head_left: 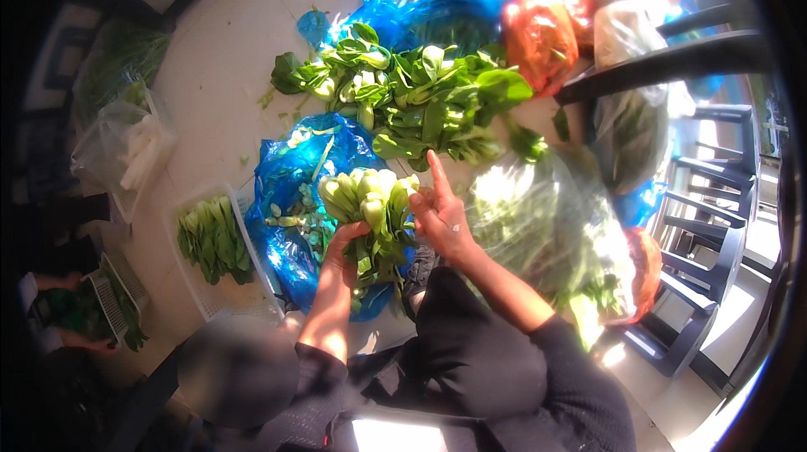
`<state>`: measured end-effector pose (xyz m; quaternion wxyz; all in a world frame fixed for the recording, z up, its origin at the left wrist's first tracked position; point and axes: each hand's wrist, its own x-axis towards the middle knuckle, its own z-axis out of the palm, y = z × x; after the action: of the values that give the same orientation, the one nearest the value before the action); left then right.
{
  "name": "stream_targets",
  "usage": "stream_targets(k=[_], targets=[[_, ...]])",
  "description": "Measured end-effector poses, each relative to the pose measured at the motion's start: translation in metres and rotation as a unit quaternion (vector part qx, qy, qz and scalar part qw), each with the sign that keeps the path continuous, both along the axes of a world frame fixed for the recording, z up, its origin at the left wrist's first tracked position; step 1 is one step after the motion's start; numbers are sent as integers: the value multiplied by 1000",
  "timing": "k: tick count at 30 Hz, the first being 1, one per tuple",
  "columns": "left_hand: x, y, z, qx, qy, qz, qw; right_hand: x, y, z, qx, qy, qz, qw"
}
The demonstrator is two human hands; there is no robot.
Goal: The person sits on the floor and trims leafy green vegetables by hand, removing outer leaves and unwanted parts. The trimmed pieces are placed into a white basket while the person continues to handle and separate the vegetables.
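My left hand (pixel 343 252) grips a thick bunch of bok choy (pixel 370 204) from below, pale stem ends pointing up and away. My right hand (pixel 441 208) rests against the bunch's right side, index finger pointing up, the other fingers curled on the stems. Under the bunch lies an open blue plastic bag (pixel 290 174) with cut scraps in it. A loose pile of bok choy (pixel 412 95) is spread on the pale floor just beyond.
A white basket (pixel 214 288) with trimmed greens sits at left, clear bags (pixel 122 145) of vegetables beyond it. Blue, orange and clear bags (pixel 538 31) lie at the back. A large clear bag (pixel 546 225) of greens and dark chairs (pixel 706 225) stand at right.
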<state>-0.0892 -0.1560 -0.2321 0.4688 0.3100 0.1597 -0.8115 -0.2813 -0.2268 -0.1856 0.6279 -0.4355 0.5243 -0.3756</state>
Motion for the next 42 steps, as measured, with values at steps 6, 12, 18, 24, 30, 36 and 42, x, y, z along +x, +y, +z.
stream_targets(k=[6, 12, 18, 24, 30, 36, 42], targets=[[-1, 9, 0, -17, -20, -2, 1000, -83, -90, -108, 259, -51, -322, 909], [-2, 18, -1, -20, -33, 7, 999, -75, -66, -115, 206, -81, -350, 910], [-5, 16, -1, -22, -31, 5, 999, -81, 6, -91, 170, -65, -231, 956], [-4, 17, 2, -32, -27, 9, 999, -107, -55, -95, 106, 218, -204, 948], [-7, 17, -1, -43, -20, 13, 999, -132, -130, -127, 314, 46, -259, 912], [-19, 10, 5, -134, -3, 43, 990, -128, -119, -129, 153, -166, -331, 916], [4, 17, 60, -162, -89, 71, 980, -94, -55, 7, -170, 109, -176, 964]])
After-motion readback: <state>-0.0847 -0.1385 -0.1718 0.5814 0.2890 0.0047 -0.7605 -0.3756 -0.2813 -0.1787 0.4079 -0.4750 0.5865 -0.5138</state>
